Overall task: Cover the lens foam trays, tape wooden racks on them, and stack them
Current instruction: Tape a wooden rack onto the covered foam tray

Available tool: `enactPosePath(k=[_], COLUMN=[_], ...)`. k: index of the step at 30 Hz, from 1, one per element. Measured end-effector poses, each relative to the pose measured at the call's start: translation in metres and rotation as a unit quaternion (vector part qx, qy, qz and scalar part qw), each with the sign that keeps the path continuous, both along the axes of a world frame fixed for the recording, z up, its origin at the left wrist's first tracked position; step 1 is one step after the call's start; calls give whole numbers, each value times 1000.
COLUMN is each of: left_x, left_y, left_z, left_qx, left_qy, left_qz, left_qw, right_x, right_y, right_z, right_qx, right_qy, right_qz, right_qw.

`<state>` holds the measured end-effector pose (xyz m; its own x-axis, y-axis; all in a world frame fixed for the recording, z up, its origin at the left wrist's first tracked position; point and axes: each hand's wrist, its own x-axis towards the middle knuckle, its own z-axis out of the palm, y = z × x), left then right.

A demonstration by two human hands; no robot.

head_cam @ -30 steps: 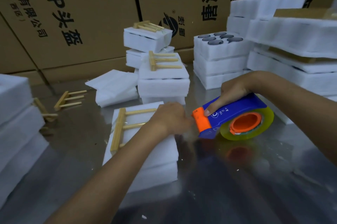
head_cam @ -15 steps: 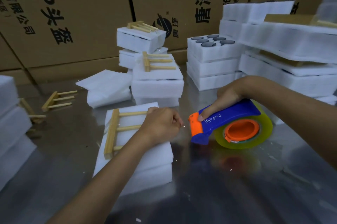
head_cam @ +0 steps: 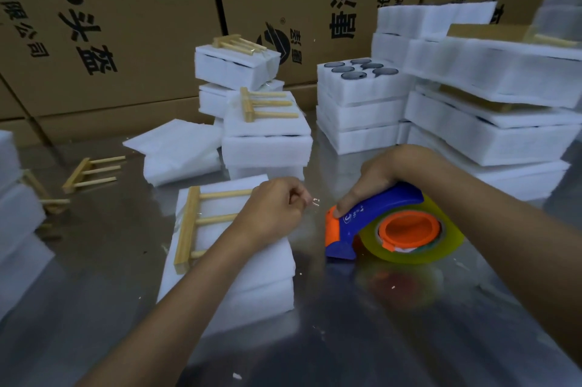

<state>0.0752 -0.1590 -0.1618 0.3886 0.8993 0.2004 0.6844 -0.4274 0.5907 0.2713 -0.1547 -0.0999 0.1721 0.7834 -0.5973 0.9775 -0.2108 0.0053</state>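
Head view, left hand (head_cam: 272, 208) pinching clear tape end (head_cam: 315, 201), right hand (head_cam: 371, 181) gripping tape dispenser (head_cam: 378, 222).

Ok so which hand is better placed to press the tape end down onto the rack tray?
Probably the left hand: it rests on the covered foam tray beside the wooden rack, fingers pinched at what looks like clear tape. The right hand is occupied gripping the tape dispenser.

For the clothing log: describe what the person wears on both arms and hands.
Nothing shows on either. The left hand and right hand are bare, with no gloves, rings or watch in view. Both forearms are uncovered up to the picture's edge; no sleeve shows.
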Motion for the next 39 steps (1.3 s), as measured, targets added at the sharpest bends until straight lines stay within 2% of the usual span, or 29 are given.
enactPosePath(k=[2, 4, 6, 8, 10, 12, 15, 17, 19, 21, 22, 23, 24, 25, 26, 27, 30, 39], left_x=[-1, -2, -2, -1, 0, 1, 1, 0, -1, -2, -2, -3, -3, -3, -3, -2, -2, -2], left_y=[2, 3, 4, 4, 4, 3, 3, 4, 4, 5, 6, 6, 5, 5, 5, 4, 3, 6], left_z=[1, 2, 2, 2, 2, 3, 3, 4, 3, 3, 3, 4, 4, 5, 5, 5, 6, 3], left_qx=[-12, -28, -47, -51, -49, -44, -45, -56, -65, -64, -64, -65, -67, -69, -71, -73, -66, -48], left_qy=[-18, -30, -31, -12, 9, 25, 17, -15, -50, -71, -83, -95, -107, -116, -121, -122, -102, -79], left_qz=[-1, -5, -3, 3, 10, 15, 15, 11, 6, 5, 5, 5, 6, 6, 8, 10, 10, 10], left_qw=[1000, 999, 998, 999, 999, 999, 999, 998, 997, 995, 995, 993, 992, 991, 990, 990, 993, 996], right_x=[13, 35, 56, 68, 69, 60, 39, 27, 14, -5, -17, -28, -38, -47, -51, -52, -53, -51], right_y=[-10, -23, -36, -44, -44, -46, -52, -57, -62, -71, -73, -74, -73, -72, -69, -65, -52, -49], right_z=[3, 6, 7, 1, -14, -34, -63, -73, -76, -79, -82, -82, -80, -78, -78, -82, -91, -97], right_qx=[56, 122, 212, 335, 449, 506, 462, 440, 521, 664, 685, 644, 540, 403, 296, 247, 264, 246], right_qy=[20, 86, 162, 178, 117, 21, -102, -177, -180, -96, -14, 108, 252, 382, 473, 523, 570, 592], right_qz=[-7, -44, -114, -180, -187, -140, -87, -56, -19, 17, -1, -50, -123, -194, -240, -253, -251, -255], right_qw=[998, 988, 957, 907, 866, 851, 877, 879, 834, 741, 729, 755, 794, 809, 795, 776, 737, 724])
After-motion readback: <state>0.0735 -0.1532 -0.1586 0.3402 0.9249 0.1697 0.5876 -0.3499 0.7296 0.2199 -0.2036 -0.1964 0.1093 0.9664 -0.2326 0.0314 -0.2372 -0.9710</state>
